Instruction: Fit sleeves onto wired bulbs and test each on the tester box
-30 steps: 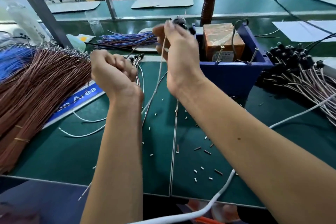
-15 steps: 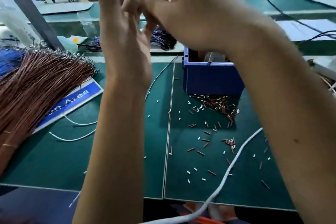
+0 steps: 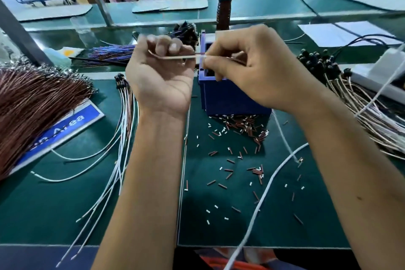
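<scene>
A green factory workbench (image 3: 65, 204) carries the job, seemingly midway: a large finished-looking heap of black-capped bulbs (image 3: 350, 94) crowds its right edge, roughly eight unsleeved ones (image 3: 125, 116) wait left of centre. The left hand (image 3: 162, 72) grips one wire (image 3: 175, 56); the right hand (image 3: 252, 72) pinches a white sleeve (image 3: 202, 56) on it, before the blue tester box (image 3: 230, 98). Dozens of loose sleeves (image 3: 241, 133) lie scattered.
</scene>
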Available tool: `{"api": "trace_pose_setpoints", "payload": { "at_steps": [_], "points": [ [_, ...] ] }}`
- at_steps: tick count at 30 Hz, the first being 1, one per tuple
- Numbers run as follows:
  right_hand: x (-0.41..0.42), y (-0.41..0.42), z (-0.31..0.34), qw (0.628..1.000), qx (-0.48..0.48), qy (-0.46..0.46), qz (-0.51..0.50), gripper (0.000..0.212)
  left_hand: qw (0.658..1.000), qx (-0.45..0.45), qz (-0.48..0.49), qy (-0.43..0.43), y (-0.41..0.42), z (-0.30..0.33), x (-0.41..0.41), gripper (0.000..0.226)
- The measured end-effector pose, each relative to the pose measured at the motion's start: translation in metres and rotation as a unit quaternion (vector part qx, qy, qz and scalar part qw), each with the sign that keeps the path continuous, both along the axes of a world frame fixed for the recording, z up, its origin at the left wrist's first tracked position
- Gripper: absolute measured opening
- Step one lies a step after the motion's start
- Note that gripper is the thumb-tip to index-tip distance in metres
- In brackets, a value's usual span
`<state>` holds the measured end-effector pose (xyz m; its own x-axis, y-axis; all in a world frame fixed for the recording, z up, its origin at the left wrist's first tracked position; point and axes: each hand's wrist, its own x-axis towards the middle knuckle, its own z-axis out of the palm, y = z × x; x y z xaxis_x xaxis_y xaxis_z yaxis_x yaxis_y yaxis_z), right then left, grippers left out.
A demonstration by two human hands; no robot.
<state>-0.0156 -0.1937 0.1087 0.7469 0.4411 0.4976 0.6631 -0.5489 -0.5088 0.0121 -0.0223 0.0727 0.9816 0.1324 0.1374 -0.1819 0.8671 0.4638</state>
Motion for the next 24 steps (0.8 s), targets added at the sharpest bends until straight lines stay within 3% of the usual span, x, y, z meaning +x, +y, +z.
{"api": "trace_pose_setpoints", "payload": {
  "at_steps": [1,3,6,11,17,21,24],
  "points": [
    [0.001,-0.005,-0.010,1.000,0.015,0.002,-0.009,0.017,0.996,-0.070,-0.042,0.020,-0.001,-0.004,0.002,0.041],
    [0.000,-0.013,-0.029,0.999,0.037,0.018,-0.012,0.015,0.990,-0.110,-0.082,0.031,0.000,-0.017,0.005,0.040],
    [-0.002,-0.025,-0.060,0.998,0.052,0.045,0.015,0.017,0.991,-0.085,-0.099,0.040,-0.003,-0.035,0.000,0.040],
    [-0.002,-0.041,-0.094,0.981,0.150,0.112,0.042,0.025,0.980,-0.074,-0.178,-0.046,0.006,-0.052,-0.002,0.035],
    [0.002,-0.051,-0.107,0.954,0.251,0.161,0.044,0.020,0.976,0.088,-0.184,-0.071,0.012,-0.055,-0.006,0.037],
    [-0.001,-0.055,-0.110,0.946,0.277,0.168,0.022,0.003,0.939,0.221,-0.234,-0.120,0.009,-0.053,-0.010,0.047],
    [0.000,-0.057,-0.111,0.938,0.305,0.167,0.001,0.007,0.903,0.378,-0.162,-0.129,-0.009,-0.055,-0.015,0.030]
  ]
}}
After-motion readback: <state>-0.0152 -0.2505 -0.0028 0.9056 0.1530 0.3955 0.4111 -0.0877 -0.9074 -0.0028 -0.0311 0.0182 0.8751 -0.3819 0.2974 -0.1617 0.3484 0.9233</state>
